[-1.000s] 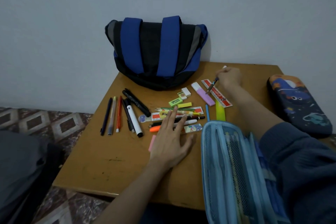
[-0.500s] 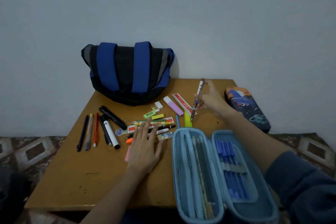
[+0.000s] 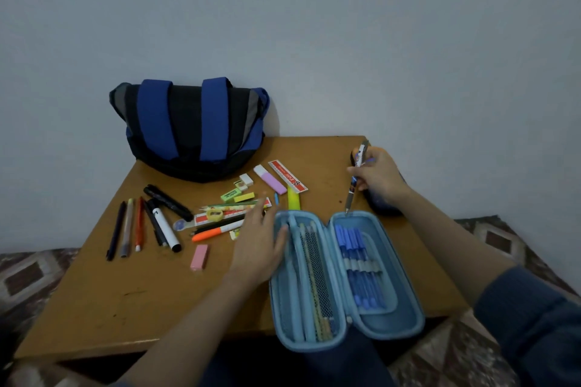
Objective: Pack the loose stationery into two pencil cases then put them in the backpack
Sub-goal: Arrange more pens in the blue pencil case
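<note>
An open light-blue pencil case point(image 3: 390, 320) lies at the table's front edge, with pencils in its left half and several blue pens in its right half. My right hand point(image 3: 379, 177) grips a patterned pen point(image 3: 354, 182), tip down just above the case's far right rim. My left hand point(image 3: 262, 243) lies flat with fingers straight against the case's left edge. Loose pens, markers, rulers, erasers and highlighters point(image 3: 220, 214) are spread across the table. A blue-and-black backpack point(image 3: 188, 130) stands against the wall. A dark printed pencil case point(image 3: 385, 206) is mostly hidden behind my right hand.
The wooden table point(image 3: 125, 292) has bare room at its front left. A pink eraser point(image 3: 199, 257) lies apart from the pile. Patterned floor tiles point(image 3: 496, 239) show on both sides, and the wall is right behind the table.
My right hand lifted the patterned pen from beside the red ruler and carried it right, over the case. My left hand slid off the stationery pile to the case's left edge.
</note>
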`<state>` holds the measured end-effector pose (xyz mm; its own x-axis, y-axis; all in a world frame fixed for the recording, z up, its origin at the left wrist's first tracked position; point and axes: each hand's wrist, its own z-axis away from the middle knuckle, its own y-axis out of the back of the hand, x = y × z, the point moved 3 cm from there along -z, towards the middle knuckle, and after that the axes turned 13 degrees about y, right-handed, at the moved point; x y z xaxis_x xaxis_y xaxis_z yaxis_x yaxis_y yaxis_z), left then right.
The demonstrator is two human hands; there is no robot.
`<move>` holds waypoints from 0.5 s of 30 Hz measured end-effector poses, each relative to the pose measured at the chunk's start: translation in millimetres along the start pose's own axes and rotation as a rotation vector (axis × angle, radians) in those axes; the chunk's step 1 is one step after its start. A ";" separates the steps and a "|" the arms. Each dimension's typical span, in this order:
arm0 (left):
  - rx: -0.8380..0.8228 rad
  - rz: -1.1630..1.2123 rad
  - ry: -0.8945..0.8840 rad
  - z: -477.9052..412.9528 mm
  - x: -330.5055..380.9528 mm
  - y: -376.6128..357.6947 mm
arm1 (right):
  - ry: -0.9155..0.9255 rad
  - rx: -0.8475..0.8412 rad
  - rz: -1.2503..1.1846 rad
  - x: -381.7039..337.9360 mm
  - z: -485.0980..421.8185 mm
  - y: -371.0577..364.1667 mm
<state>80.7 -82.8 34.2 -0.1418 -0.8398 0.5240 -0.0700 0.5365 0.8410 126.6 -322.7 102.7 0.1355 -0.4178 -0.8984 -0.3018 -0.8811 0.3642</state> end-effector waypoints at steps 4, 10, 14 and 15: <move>-0.255 -0.001 -0.138 19.0 40.9 -23.6 | 0.054 -0.060 0.208 1.7 16.6 9.9; -0.478 -0.334 -0.236 41.6 44.4 -66.7 | 0.069 -0.140 0.346 27.8 32.4 18.3; -0.480 -0.371 -0.232 42.0 45.0 -67.6 | 0.049 -0.140 0.308 40.8 42.1 19.1; -0.486 -0.383 -0.230 41.9 45.7 -67.1 | 0.044 -0.147 0.302 42.5 43.3 17.9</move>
<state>37.6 -153.7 -3.9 -0.4069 -0.8957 0.1792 0.2889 0.0599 0.9555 86.0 -346.6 60.4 0.1022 -0.6709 -0.7345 -0.1959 -0.7375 0.6463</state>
